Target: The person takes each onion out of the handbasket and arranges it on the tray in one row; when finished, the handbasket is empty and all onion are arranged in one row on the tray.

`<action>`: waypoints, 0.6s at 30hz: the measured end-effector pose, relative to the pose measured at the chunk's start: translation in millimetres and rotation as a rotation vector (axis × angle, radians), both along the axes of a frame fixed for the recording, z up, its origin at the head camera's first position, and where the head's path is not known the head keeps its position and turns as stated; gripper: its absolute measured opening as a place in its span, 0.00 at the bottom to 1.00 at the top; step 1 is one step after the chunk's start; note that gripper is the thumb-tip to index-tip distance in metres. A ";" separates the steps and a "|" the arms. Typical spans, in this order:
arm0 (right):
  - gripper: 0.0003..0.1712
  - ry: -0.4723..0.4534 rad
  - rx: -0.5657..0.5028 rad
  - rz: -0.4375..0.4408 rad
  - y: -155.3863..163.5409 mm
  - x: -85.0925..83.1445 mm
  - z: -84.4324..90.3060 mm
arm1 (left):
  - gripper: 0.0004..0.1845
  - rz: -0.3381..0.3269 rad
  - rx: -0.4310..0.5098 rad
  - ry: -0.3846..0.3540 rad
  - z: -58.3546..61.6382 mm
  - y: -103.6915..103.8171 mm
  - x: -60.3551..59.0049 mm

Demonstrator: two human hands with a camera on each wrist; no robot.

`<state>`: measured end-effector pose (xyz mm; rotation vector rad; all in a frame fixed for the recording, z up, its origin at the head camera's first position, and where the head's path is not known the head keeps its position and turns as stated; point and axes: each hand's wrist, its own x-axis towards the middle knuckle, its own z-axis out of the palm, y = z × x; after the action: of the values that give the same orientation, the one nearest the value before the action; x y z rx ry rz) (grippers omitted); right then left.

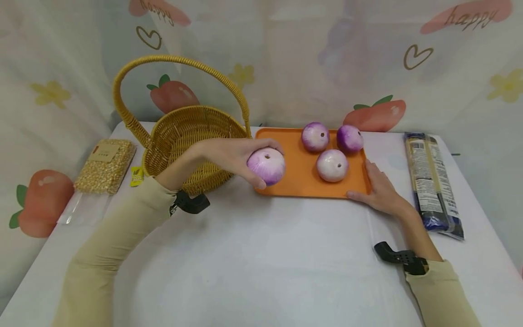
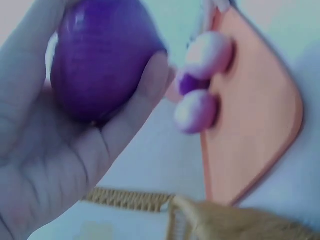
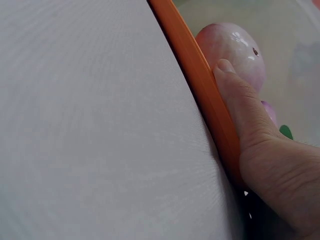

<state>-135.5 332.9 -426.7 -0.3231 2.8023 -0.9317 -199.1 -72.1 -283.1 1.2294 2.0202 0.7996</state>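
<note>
My left hand (image 1: pixel 255 164) grips a purple-and-white onion (image 1: pixel 269 168) just above the left edge of an orange tray (image 1: pixel 300 179). In the left wrist view the onion (image 2: pixel 100 60) sits in the curled fingers (image 2: pixel 145 85), with the tray (image 2: pixel 255 115) beyond. Three more onions lie on the tray: two at the back (image 1: pixel 315 136) (image 1: pixel 349 138) and one in the middle (image 1: pixel 332 165). My right hand (image 1: pixel 377 188) rests against the tray's front right corner. In the right wrist view a finger (image 3: pixel 240 100) lies along the rim (image 3: pixel 185 50) beside an onion (image 3: pixel 235 50).
A wicker basket (image 1: pixel 192 131) with a tall handle stands left of the tray, touching it. A bag of corn kernels (image 1: pixel 105 165) and a small yellow packet (image 1: pixel 136 176) lie at the far left. A long dark packet (image 1: pixel 433 181) lies at the right. White cloth covers the table.
</note>
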 end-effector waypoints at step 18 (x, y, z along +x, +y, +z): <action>0.64 -0.001 0.010 -0.004 0.1 1.1 0.0 | 0.44 0.446 -0.040 0.222 -51.2 49.3 10.8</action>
<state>-134.5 333.0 -426.8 -0.3159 2.8066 -0.9184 -188.3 -22.8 -334.3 0.8830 2.5288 0.8483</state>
